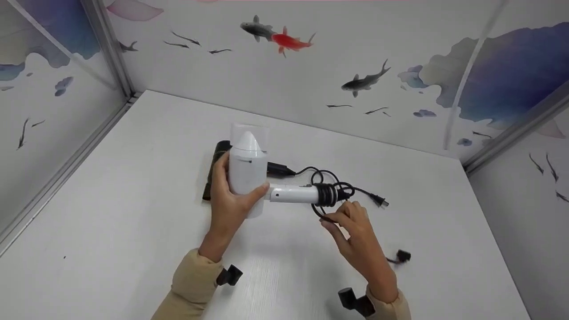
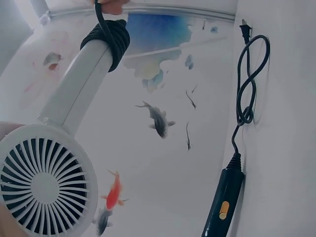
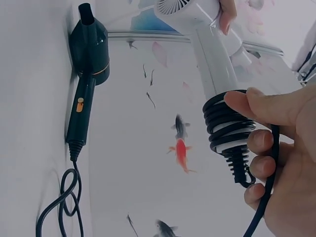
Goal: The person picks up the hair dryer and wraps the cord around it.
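Note:
My left hand point(image 1: 227, 200) grips the body of a white hair dryer point(image 1: 248, 173), fingers round its far side and thumb across the front. The dryer's handle point(image 1: 293, 194) points to the right. Several turns of black cord point(image 3: 217, 118) are wound round the handle's end. With thumb and fingers, my right hand point(image 1: 358, 233) holds the cord just below that coil; in the right wrist view the free length runs down past the curled fingers point(image 3: 260, 165). The left wrist view shows the dryer's round vented grille point(image 2: 45, 186). A plug point(image 1: 403, 256) lies by the right wrist.
Behind the white dryer, a dark hair dryer point(image 3: 88, 64) with an orange switch lies on the white table point(image 1: 133, 186). Its looped cord point(image 2: 254, 74) ends in a two-pin plug point(image 1: 380, 201). Panels painted with fish point(image 1: 291, 42) enclose the table at the back and sides.

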Available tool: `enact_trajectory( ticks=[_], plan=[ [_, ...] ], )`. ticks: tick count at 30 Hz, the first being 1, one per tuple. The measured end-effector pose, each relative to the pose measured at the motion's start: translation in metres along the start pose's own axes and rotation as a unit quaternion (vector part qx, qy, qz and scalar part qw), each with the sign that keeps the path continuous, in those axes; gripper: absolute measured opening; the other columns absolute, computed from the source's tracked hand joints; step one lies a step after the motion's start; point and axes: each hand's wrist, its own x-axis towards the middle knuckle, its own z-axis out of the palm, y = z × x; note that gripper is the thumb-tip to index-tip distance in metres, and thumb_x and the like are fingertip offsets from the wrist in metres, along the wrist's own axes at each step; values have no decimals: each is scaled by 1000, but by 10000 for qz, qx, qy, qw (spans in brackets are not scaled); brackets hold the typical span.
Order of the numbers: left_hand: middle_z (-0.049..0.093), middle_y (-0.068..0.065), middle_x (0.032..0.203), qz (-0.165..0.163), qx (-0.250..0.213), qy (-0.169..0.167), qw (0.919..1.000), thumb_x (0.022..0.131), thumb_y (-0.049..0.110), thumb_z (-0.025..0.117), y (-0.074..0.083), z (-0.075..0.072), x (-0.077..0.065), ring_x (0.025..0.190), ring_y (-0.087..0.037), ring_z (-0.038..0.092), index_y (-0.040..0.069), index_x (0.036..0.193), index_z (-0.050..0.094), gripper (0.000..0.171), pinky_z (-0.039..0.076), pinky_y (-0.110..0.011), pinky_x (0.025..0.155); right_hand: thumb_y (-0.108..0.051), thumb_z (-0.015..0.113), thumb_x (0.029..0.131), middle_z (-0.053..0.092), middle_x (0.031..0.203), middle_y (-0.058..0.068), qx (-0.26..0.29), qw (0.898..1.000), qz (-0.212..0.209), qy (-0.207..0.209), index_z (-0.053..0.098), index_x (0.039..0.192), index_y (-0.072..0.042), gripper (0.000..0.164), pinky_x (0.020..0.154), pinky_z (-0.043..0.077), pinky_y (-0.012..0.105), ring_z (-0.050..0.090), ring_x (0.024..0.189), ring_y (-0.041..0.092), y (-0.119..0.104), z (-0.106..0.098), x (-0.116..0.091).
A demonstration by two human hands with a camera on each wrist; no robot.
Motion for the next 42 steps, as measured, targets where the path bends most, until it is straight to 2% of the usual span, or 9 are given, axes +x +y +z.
enact_trajectory(
  ticks=[5, 15, 18, 22, 27, 31, 35, 38, 42],
  plan=[
    [45, -8, 126, 254, 481, -239, 9982, 67, 19, 83, -4, 3, -1, 107, -20, 50, 8, 141, 30, 91, 45, -40, 86, 0, 76, 72, 50, 77, -5, -51, 9997, -13, 223, 66, 87, -10, 21, 71, 27, 23, 37, 73, 9, -2, -4, 1],
    [49, -4, 122, 295, 1033, -1006, 9891, 64, 25, 84, -3, 5, -4, 100, -18, 55, 14, 137, 34, 89, 51, -39, 78, -2, 81, 64, 51, 76, -2, 51, 9981, 420, 450, 59, 82, -6, 29, 66, 36, 15, 42, 71, 6, 1, -11, -4],
    [50, -2, 121, 316, 1173, -1292, 9842, 63, 28, 84, -3, 6, -8, 99, -17, 55, 17, 137, 35, 89, 51, -36, 75, -2, 81, 64, 49, 72, 0, 88, 9968, 610, 510, 55, 79, -5, 30, 64, 37, 15, 44, 67, 6, 2, -9, -7],
    [50, 1, 120, 420, 1204, -1716, 9769, 64, 31, 84, -4, 10, -12, 95, -14, 56, 21, 136, 36, 87, 51, -32, 72, -6, 79, 69, 46, 68, 1, 129, 9955, 734, 582, 52, 77, -6, 28, 62, 36, 17, 43, 60, 6, 2, -6, -9],
    [51, 2, 117, 427, 1079, -1947, 9740, 63, 31, 84, -3, 11, -15, 89, -12, 58, 25, 135, 37, 86, 52, -29, 70, -9, 76, 75, 45, 66, 0, 169, 9961, 648, 577, 50, 76, -5, 26, 63, 32, 22, 41, 58, 7, 2, -4, -8],
    [54, 2, 111, 319, 915, -2075, 9734, 61, 30, 85, -2, 10, -14, 87, -12, 58, 25, 133, 40, 86, 52, -30, 68, 0, 76, 72, 45, 67, -3, 288, 9970, 650, 317, 50, 76, -7, 27, 54, 35, 15, 40, 60, 3, 2, -5, -9],
    [57, 2, 107, 224, 597, -2206, 9733, 59, 28, 85, 1, 8, -10, 84, -14, 57, 26, 132, 42, 84, 52, -33, 66, 2, 72, 75, 44, 61, -7, 563, 9947, 863, -10, 53, 75, -10, 23, 46, 33, 12, 35, 55, -3, 5, -10, -9],
    [58, 0, 106, 1, 184, -2307, 9729, 60, 23, 85, 3, 5, -8, 85, -18, 56, 25, 132, 42, 84, 52, -36, 68, 1, 68, 80, 39, 54, -8, 692, 9933, 924, -77, 53, 73, -13, 21, 43, 27, 11, 28, 50, -6, 8, -14, -9],
    [54, -7, 110, -435, -586, -2355, 9691, 62, 14, 83, 3, 3, -6, 92, -23, 55, 19, 134, 39, 84, 51, -39, 75, -14, 55, 93, 39, 50, -4, 519, 9975, 470, 79, 52, 71, -11, 22, 43, 24, 10, 26, 46, -3, 11, -12, -6]
  ],
)
